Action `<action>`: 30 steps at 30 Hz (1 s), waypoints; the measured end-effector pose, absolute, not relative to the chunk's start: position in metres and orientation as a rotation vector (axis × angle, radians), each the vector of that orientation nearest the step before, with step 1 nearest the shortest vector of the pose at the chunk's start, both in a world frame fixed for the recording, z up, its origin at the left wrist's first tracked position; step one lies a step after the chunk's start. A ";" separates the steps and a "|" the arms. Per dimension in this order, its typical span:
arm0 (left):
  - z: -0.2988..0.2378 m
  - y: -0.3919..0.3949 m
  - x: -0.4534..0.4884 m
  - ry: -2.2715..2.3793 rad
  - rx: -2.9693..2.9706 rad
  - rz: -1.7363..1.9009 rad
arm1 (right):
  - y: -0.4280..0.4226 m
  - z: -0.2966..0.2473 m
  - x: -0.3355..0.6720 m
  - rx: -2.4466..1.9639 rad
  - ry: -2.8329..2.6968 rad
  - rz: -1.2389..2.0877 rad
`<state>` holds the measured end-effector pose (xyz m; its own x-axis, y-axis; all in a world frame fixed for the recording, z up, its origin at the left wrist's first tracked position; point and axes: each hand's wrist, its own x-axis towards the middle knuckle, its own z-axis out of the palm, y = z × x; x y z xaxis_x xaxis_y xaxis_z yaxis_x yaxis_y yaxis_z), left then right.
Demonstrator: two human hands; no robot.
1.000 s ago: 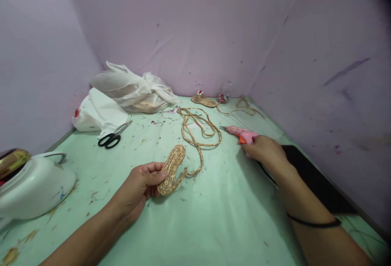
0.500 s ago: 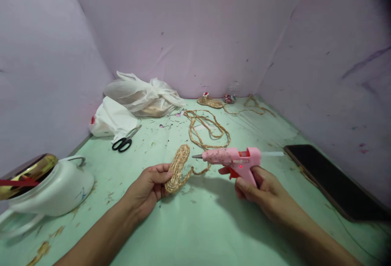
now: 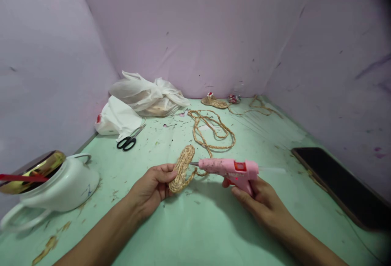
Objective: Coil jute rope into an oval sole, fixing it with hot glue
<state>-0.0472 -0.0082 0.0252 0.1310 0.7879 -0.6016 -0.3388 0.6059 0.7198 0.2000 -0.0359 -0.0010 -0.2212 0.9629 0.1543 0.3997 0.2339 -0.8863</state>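
Observation:
Between thumb and fingers, my left hand [image 3: 155,184] pinches a small sole-shaped coil of braided straw cord [image 3: 182,170], held tilted above the table. Its loose cord runs off to the right, behind the glue gun, towards a looped length of braided cord [image 3: 214,129] on the table. My right hand [image 3: 258,201] grips a pink glue gun [image 3: 227,168] by its handle. The metal nozzle points left and is at the right edge of the coil; whether it touches I cannot tell. A clear glue stick [image 3: 271,170] sticks out of the gun's back, and a small red light glows on its side.
Black-handled scissors [image 3: 128,140] lie left of the cord loops, near a white cloth [image 3: 120,117] and a plastic bag [image 3: 149,95]. A finished-looking straw slipper [image 3: 214,102] sits at the back. A white pot [image 3: 61,188] stands left, a phone [image 3: 339,184] right.
The glue gun has come down and left, so its nozzle is now against or very near the coil's right edge. My left hand keeps its hold on the coil. The view has shifted slightly.

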 end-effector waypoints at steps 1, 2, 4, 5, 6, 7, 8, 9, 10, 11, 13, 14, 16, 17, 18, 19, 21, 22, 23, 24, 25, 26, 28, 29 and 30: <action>0.025 -0.008 -0.047 1.173 0.469 0.863 | -0.036 -0.001 0.200 -1.265 -1.759 0.939; 0.025 -0.008 -0.047 1.171 0.471 0.862 | -0.036 -0.002 0.199 -1.261 -1.762 0.935; 0.026 -0.008 -0.046 1.165 0.472 0.861 | -0.035 -0.002 0.198 -1.250 -1.769 0.935; 0.027 -0.008 -0.046 1.164 0.470 0.860 | -0.035 -0.002 0.198 -1.245 -1.772 0.937; 0.027 -0.008 -0.046 1.166 0.467 0.857 | -0.034 -0.002 0.197 -1.242 -1.775 0.938; 0.027 -0.008 -0.046 1.169 0.465 0.855 | -0.034 -0.001 0.197 -1.242 -1.778 0.934; 0.027 -0.008 -0.046 1.173 0.463 0.853 | -0.034 -0.001 0.197 -1.245 -1.780 0.926; 0.027 -0.009 -0.046 1.175 0.463 0.852 | -0.034 -0.001 0.196 -1.251 -1.784 0.920; 0.027 -0.009 -0.046 1.173 0.468 0.851 | -0.034 0.000 0.196 -1.256 -1.789 0.920; 0.026 -0.009 -0.047 1.167 0.474 0.851 | -0.034 0.000 0.196 -1.259 -1.791 0.924; 0.025 -0.009 -0.048 1.158 0.482 0.847 | -0.035 0.000 0.196 -1.261 -1.790 0.941; 0.025 -0.009 -0.048 1.159 0.483 0.847 | -0.035 0.000 0.196 -1.263 -1.788 0.949; 0.024 -0.008 -0.048 1.165 0.480 0.849 | -0.035 -0.001 0.196 -1.267 -1.787 0.958; 0.024 -0.008 -0.048 1.167 0.479 0.852 | -0.035 -0.001 0.196 -1.268 -1.787 0.965; 0.023 -0.008 -0.047 1.170 0.479 0.853 | -0.034 -0.001 0.195 -1.267 -1.787 0.973; 0.023 -0.008 -0.047 1.172 0.479 0.854 | -0.034 -0.001 0.195 -1.264 -1.787 0.982; 0.023 -0.008 -0.047 1.175 0.481 0.854 | -0.035 -0.001 0.194 -1.262 -1.789 0.998; 0.023 -0.008 -0.047 1.175 0.483 0.855 | -0.035 0.000 0.194 -1.264 -1.790 1.002; 0.023 -0.008 -0.047 1.176 0.484 0.855 | -0.035 0.000 0.194 -1.267 -1.790 1.006; 0.023 -0.008 -0.047 1.174 0.485 0.856 | -0.035 0.000 0.194 -1.270 -1.789 1.010; 0.024 -0.008 -0.047 1.172 0.486 0.856 | -0.035 0.001 0.194 -1.272 -1.790 1.013; 0.024 -0.008 -0.047 1.171 0.485 0.856 | -0.035 0.001 0.194 -1.273 -1.786 1.012; 0.024 -0.008 -0.047 1.168 0.481 0.859 | -0.035 0.001 0.194 -1.272 -1.783 1.010; 0.024 -0.008 -0.047 1.168 0.478 0.860 | -0.034 0.000 0.194 -1.274 -1.783 1.006; 0.024 -0.009 -0.047 1.170 0.476 0.862 | -0.034 -0.001 0.195 -1.274 -1.781 1.003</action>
